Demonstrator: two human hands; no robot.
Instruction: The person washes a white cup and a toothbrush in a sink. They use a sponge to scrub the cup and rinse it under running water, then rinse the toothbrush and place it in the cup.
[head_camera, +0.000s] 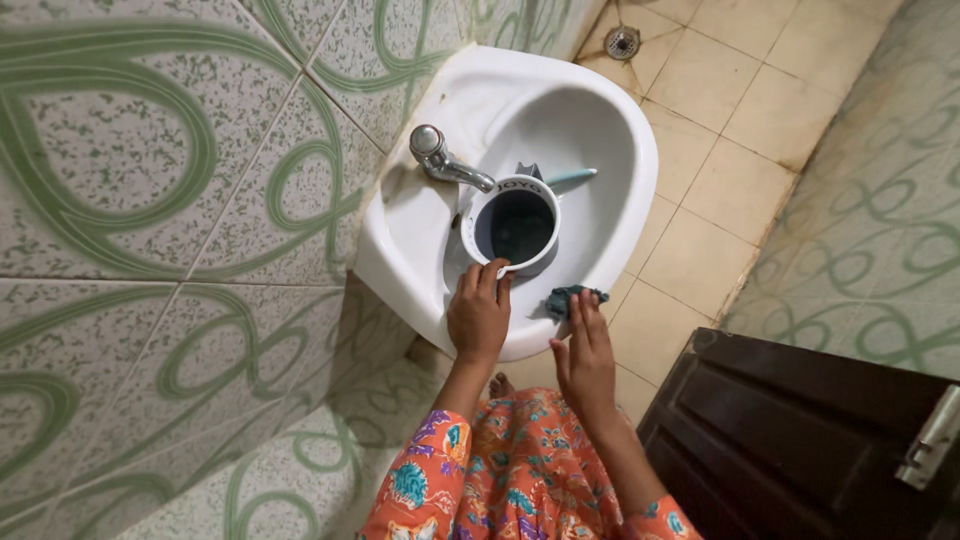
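A white plastic cup (478, 214) with a dark inside stands in the white washbasin (610, 120), under the metal tap (440, 158). My left hand (479, 315) grips the cup's near rim. My right hand (583, 345) pinches a small dark teal cloth (565, 299) on the basin's front edge. Behind the cup, a teal-handled brush (566, 178) lies in the bowl, partly hidden.
Green-patterned wall tiles (150, 200) fill the left. Beige floor tiles (730, 110) with a round drain (622, 42) lie beyond the basin. A dark wooden door (800, 430) with a metal latch (930, 440) stands at the lower right. My orange floral clothing (510, 480) is below.
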